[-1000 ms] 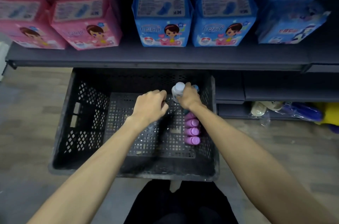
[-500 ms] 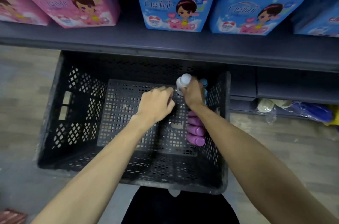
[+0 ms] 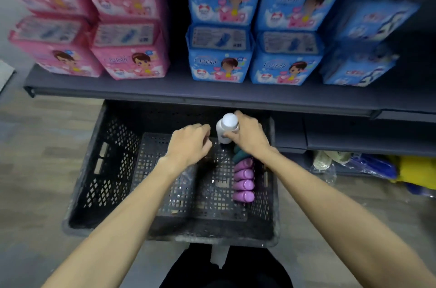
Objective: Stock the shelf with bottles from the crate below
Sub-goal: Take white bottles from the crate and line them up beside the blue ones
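One white bottle [image 3: 227, 127] pinched by your right hand [image 3: 250, 136] — left hand [image 3: 190, 144] curled, contents unclear; loose grip risks dropping it onto purple bottles [image 3: 243, 181].

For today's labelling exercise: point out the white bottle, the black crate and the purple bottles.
white bottle [image 3: 227, 125]: head view, on its round cap.
black crate [image 3: 89, 184]: head view, on its left wall.
purple bottles [image 3: 243, 185]: head view, on a middle one.

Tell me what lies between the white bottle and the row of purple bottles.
In the head view, a dark teal bottle, partly hidden under the right hand.
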`<state>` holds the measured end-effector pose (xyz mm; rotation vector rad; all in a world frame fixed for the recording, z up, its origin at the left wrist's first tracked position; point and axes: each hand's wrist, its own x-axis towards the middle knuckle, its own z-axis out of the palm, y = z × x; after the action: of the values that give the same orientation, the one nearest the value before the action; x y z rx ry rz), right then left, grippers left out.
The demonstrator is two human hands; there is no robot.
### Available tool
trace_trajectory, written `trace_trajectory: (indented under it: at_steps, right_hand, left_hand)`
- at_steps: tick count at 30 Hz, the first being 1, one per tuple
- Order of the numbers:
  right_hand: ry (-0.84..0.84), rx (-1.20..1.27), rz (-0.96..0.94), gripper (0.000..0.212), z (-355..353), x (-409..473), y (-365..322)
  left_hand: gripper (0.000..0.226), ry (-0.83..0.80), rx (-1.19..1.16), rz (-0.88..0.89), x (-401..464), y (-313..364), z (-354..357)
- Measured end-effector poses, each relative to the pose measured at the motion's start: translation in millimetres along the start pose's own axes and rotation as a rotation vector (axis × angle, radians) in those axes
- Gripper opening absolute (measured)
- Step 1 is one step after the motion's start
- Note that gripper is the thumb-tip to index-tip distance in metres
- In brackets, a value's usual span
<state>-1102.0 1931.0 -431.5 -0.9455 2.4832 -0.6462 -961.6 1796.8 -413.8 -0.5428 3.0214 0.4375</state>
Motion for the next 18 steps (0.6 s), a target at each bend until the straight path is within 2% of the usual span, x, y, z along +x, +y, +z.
trace_trajectory:
  at_steps: [11,18]
  right_hand:
    - [0.24,0.027,-0.214,0.046,-109.1,-44.5,-74.7]
    - [0.421,0.01,-0.268,0.045,-178.0,-71.2,-119.4]
  left_hand:
    - [0.019,0.113,0.073,0.212,7.9,2.1,-92.5]
    - [0.021,0.327,0.108,0.387,17.0,22.6,-168.4]
